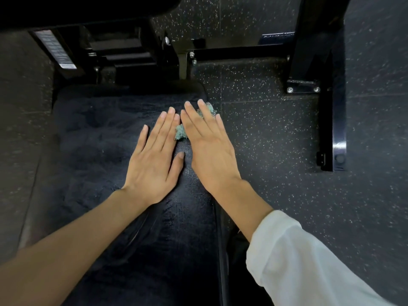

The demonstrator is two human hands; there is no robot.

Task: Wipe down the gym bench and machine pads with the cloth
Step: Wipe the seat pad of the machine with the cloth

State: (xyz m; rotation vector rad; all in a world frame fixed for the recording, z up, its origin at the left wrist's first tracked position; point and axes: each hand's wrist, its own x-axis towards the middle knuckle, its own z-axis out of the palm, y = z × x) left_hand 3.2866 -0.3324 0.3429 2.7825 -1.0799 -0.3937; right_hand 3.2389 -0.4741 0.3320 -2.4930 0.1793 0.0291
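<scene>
Covering most of the view, a dark speckled rubber floor (276,140) surrounds the black bench pad (99,133), which runs from the near edge toward a black machine frame (309,51). A bolted foot plate (302,87) of that frame sits on the floor to the right, well apart from the pad. A white sleeve (298,261) covers the right forearm.

The left hand (152,164) lies flat on the pad, fingers straight, holding nothing. The right hand (209,146), just beside it, presses flat with straight fingers on the teal cloth (181,132), near the pad's far right edge. The cloth is mostly hidden beneath that hand and shows only between the hands and past the fingers.
</scene>
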